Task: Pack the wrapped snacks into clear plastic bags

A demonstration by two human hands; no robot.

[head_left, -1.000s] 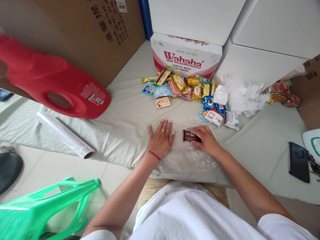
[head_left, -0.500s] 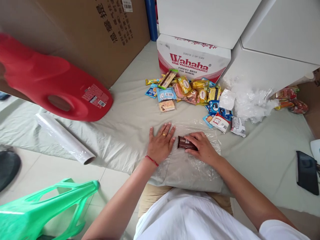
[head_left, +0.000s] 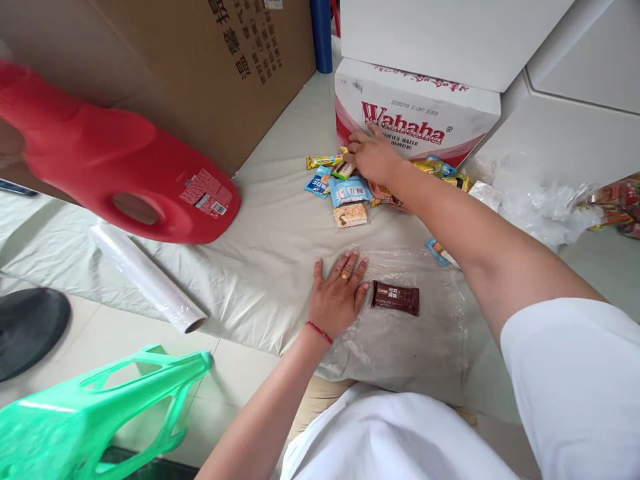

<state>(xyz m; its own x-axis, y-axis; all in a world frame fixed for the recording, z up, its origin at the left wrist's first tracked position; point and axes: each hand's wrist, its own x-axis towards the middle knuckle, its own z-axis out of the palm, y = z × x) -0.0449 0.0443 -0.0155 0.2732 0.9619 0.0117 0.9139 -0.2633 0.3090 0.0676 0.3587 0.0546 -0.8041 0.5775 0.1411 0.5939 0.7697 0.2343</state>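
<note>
The left hand (head_left: 339,298) lies flat, palm down and fingers spread, on the sheet of clear plastic film (head_left: 400,333) spread over the pale grey cloth (head_left: 260,253); it grips nothing, only presses the film. Just beside its fingertips, on the same film, rests the small dark brown wrapped snack bar (head_left: 395,297), lying flat and touched by neither hand.

The right hand (head_left: 371,155) is stretched well forward over the heap of small coloured snack packets (head_left: 350,190) (blue, yellow and orange wrappers among them). Its fingers are loosely curled down onto a packet at the far edge of the heap, though whether they have closed on it I cannot tell.

Behind the heap stands the white and red cardboard box printed "Wahaha" (head_left: 415,120), with crumpled clear plastic (head_left: 540,200) to its right. To the left lie a roll of clear film (head_left: 147,277) and a large red plastic jug (head_left: 110,167); a green plastic stool (head_left: 100,413) sits nearest the camera.
</note>
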